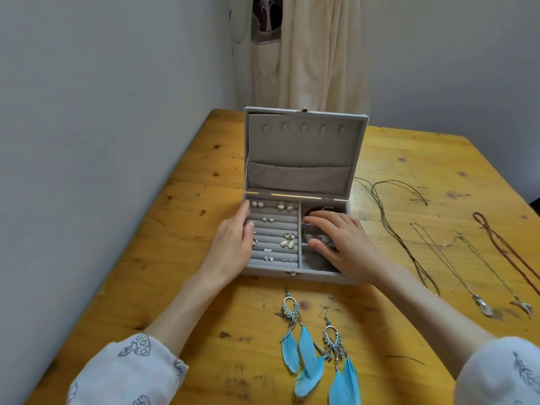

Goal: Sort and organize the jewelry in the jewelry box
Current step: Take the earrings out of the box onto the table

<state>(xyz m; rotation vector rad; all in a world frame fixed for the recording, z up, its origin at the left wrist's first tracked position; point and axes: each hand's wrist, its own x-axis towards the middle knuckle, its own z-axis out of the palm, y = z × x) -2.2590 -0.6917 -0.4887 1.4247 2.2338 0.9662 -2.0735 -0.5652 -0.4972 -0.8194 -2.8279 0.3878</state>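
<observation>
- The wooden table [187, 200] fills most of my view — yellow, knotty, pushed against a grey wall [102, 83], with a cream curtain [315, 54] hanging behind its far edge.
- The grey velvet jewelry box [301, 159] sits in the middle of the table with its lid standing upright; the lid lining has a row of hooks and a gathered pocket.
- My left hand [230, 247] rests flat on the box's left wall, fingers straight and together, fingertips reaching over the edge of the ring-roll section; it grips nothing.
- My right hand [342, 244] lies over the right-hand compartments, fingers spread and lightly bent, touching the jewelry there. I cannot tell whether it actually has hold of a piece.
- Two blue feather earrings [318, 346] lie on the table just in front of the box, between my forearms.
- Several necklaces [438, 252] are laid out in lines to the right of the box — a dark cord one, thin chains with pendants, a reddish beaded one.
- Small stud earrings [285, 206] and drop earrings [287, 240] sit tucked in pairs into the ring rolls in the box's left section.
- A dark bracelet [314, 211] shows in the back right compartment, just beyond my right fingertips.
</observation>
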